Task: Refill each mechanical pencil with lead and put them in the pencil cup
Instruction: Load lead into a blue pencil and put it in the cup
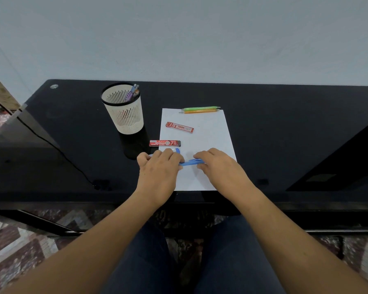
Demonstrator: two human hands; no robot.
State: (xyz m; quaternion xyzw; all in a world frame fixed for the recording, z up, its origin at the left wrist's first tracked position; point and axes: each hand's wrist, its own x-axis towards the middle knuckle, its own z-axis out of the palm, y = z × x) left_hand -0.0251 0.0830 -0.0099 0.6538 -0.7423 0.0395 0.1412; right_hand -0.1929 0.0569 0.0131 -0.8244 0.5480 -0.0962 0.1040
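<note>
Left hand: the left hand (158,171) is closed around one end of a blue plastic mechanical pencil (190,162), knuckles up, over the near left edge of the paper.
Right hand: the right hand (218,166) pinches the other end of the same pencil with curled fingers, above the near part of the paper.
Blue pencil: it runs between the two hands, lying roughly level and just above the sheet; its middle shows in the gap between them, and a pale blue piece (174,150) shows past the left hand's fingers.
Paper: a white rectangular sheet of paper (208,132) lies on the black glossy worktop (285,134), its near edge close to the worktop's front edge.
Lead boxes: one red flat lead box (180,127) lies on the sheet towards its far left; a second red lead box with a black end (165,143) lies across the sheet's left edge, partly on the worktop.
Other pencils: a green mechanical pencil (200,108) and an orange mechanical pencil (200,111) lie side by side along the sheet's far edge.
Pencil cup: a white slotted plastic pencil cup with a black rim (124,109) stands upright on the worktop, left of the sheet and towards the back edge; purple pencils (132,93) lean against its rim inside.
</note>
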